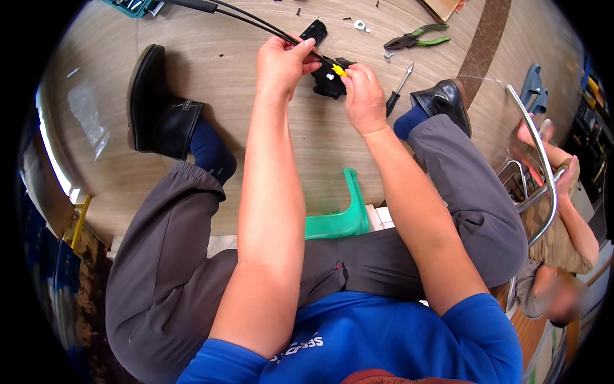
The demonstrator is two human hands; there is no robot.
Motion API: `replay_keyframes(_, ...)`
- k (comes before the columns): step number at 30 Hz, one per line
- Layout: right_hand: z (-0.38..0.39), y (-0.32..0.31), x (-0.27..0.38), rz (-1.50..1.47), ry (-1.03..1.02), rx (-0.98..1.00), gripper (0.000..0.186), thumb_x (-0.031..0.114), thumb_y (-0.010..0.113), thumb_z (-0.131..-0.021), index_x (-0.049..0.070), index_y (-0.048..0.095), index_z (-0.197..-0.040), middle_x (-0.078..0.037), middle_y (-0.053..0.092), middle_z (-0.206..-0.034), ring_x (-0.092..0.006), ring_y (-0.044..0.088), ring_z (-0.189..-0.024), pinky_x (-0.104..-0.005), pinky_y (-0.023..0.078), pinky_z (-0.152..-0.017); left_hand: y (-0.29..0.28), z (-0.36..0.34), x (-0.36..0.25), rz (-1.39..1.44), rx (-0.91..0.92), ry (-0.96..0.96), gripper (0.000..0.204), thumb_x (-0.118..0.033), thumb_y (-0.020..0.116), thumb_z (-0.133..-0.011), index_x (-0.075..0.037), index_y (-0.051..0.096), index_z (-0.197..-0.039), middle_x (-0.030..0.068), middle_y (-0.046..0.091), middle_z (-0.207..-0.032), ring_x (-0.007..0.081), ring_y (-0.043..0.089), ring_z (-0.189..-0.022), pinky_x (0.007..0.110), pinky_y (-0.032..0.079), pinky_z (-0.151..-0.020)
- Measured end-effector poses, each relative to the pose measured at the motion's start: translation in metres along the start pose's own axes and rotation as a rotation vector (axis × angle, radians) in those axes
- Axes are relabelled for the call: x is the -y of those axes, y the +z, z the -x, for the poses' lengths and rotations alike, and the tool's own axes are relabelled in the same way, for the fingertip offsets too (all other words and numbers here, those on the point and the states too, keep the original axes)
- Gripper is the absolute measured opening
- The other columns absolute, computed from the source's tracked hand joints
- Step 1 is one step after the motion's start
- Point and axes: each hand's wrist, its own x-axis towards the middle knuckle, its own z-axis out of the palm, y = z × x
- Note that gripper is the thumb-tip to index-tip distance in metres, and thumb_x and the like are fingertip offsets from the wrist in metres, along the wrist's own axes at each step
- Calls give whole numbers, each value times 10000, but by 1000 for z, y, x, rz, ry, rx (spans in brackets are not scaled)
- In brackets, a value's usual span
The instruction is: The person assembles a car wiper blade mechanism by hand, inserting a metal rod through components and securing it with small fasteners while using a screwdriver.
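My left hand (283, 63) pinches a pair of black cables (259, 24) that run up and to the left out of view. Just to its right, the fingers of my right hand (364, 96) close on a small yellow connector (339, 70) at the cables' lower end. Beneath the connector, a black plastic part (327, 84) with a small white piece rests on the floor. Another black piece (314, 31) lies beyond my left fingers. How the connector joins the cables is partly hidden by my fingertips.
Green-handled pliers (419, 38), a screwdriver (400, 88), a washer (361, 25) and several screws lie on the tiled floor. A teal toolbox (131, 6) stands far left. Below my arms is a green plastic stool (339, 221). Another person (559, 217) sits at right beside a metal tube frame (543, 153).
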Motion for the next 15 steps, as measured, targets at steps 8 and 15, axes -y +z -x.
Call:
replay_keyframes(8, 0, 1, 2, -45, 50, 28, 149, 100, 645, -856, 24, 582, -967, -156, 617, -1016, -341, 608, -923, -407, 502, -803, 3, 4, -6, 12, -51, -12, 162, -45, 675, -867, 13, 536, -926, 120, 642, -841, 198, 660, -689, 302, 607, -589)
replay_keyframes(15, -2, -3, 4, -58, 54, 12, 109, 81, 622, -869, 13, 579, -944, -166, 623, -989, -352, 615, -888, -407, 509, -779, 9, 2, -11, 21, -65, -7, 155, -36, 715, -823, 26, 574, -842, 100, 634, -752, 169, 634, -599, 281, 571, -498)
